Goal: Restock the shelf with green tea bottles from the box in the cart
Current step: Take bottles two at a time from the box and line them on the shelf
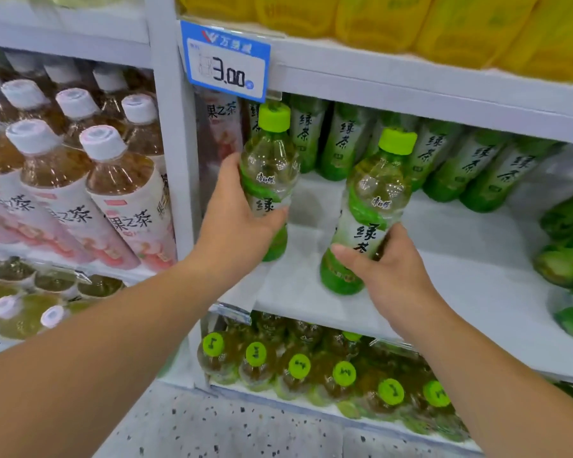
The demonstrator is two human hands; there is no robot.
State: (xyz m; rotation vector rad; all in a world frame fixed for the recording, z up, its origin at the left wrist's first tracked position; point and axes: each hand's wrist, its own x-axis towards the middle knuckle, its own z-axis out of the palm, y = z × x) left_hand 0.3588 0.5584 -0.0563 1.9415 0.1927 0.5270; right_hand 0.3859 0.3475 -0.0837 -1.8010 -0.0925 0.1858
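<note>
My left hand point(235, 219) grips a green tea bottle point(268, 166) with a lime cap around its middle, holding it upright at the left end of the white shelf point(444, 279). My right hand point(391, 272) holds a second green tea bottle point(371, 206) by its lower half, its base on or just above the shelf board, slightly tilted. A row of green tea bottles point(444, 153) stands at the back of the same shelf. The cart and box are out of view.
A blue price tag point(227, 62) reading 3.00 hangs from the shelf above. Peach tea bottles point(106, 180) with white caps fill the left bay past the upright post point(176, 143). Lime-capped bottles point(311, 365) fill the shelf below; more green bottles point(569, 252) stand at right.
</note>
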